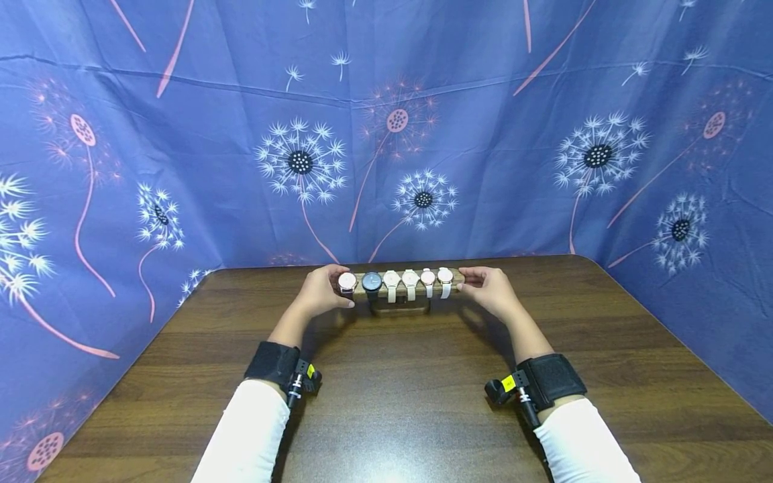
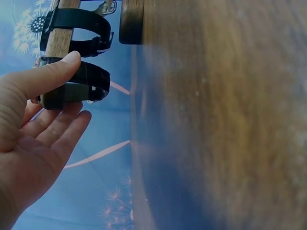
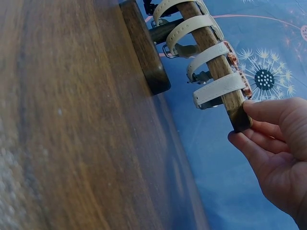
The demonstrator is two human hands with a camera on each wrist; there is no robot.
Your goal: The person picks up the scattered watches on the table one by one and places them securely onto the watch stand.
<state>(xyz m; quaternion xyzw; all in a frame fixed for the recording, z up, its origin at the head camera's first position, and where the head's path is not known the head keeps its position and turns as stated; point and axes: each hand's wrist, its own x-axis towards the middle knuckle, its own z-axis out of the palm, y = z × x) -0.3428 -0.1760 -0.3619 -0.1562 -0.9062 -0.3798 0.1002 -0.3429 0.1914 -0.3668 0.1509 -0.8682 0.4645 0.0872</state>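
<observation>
A wooden T-shaped watch stand (image 1: 459,279) is at the far middle of the table, with several wristwatches strapped along its raised bar. From the left come a white-dial watch (image 1: 347,282) on a dark strap and a dark-faced watch (image 1: 371,282); the others, such as the end watch (image 3: 218,90), have pale straps. My left hand (image 1: 320,292) holds the bar's left end, its thumb by the dark strap (image 2: 93,74) and the other fingers behind. At the opposite end, my right hand (image 1: 490,292) pinches the bar's bare wooden tip (image 3: 238,117) between thumb and fingers.
The stand's base (image 3: 148,57) is low, near the back edge of the brown wooden table (image 1: 386,389). Behind and around the table hangs a blue dandelion-print cloth (image 1: 483,134). Black camera straps (image 1: 552,380) circle both wrists.
</observation>
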